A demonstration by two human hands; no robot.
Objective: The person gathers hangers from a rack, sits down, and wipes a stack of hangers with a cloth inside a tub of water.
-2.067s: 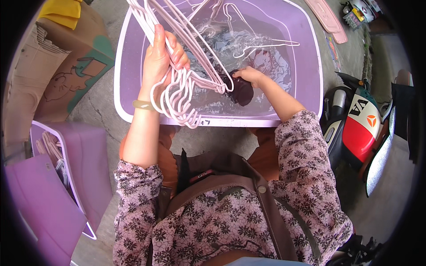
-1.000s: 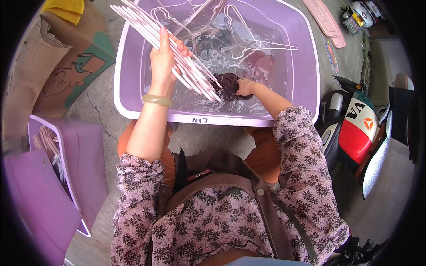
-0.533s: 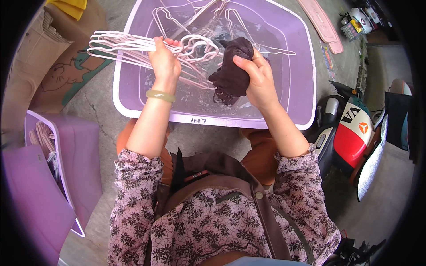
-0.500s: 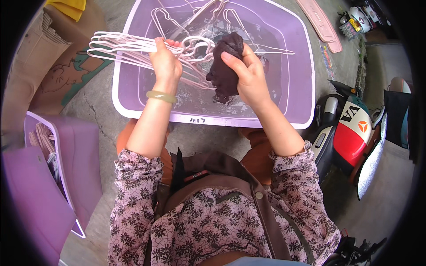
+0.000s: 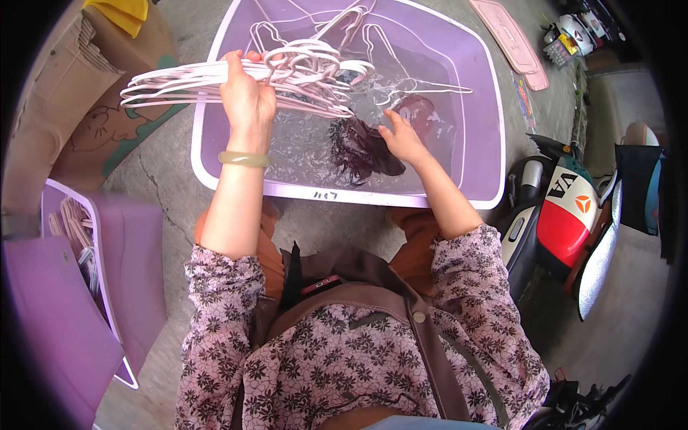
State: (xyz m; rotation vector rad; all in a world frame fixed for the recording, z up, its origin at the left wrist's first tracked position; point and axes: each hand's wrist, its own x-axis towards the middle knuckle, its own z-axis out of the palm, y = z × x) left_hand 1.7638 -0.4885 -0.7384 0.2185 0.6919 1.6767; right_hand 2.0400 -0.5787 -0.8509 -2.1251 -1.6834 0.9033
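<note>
A bundle of pale pink and white clothes hangers (image 5: 188, 80) is gripped in my left hand (image 5: 248, 97), held above the left part of a purple plastic tub (image 5: 494, 129) of water. My right hand (image 5: 403, 137) has its fingers apart over the water, holding nothing. Just beside it a dark cloth (image 5: 365, 154) lies loose and spread in the water near the tub's close side. Loose hangers (image 5: 390, 54) rest in the far part of the tub. Under the water right of my right hand is a reddish-brown shape (image 5: 423, 115) that I cannot make out.
At the left stands a second purple bin (image 5: 129, 251) with more hangers (image 5: 75, 226) inside, below a cardboard box (image 5: 107, 115). A red and white scooter (image 5: 570, 215) is close on the right. A pink plastic lid (image 5: 509, 36) lies on the concrete floor at the far right.
My right hand has let go of the dark cloth, which has dropped into the water. The hanger bundle in my left hand has moved up and slightly left.
</note>
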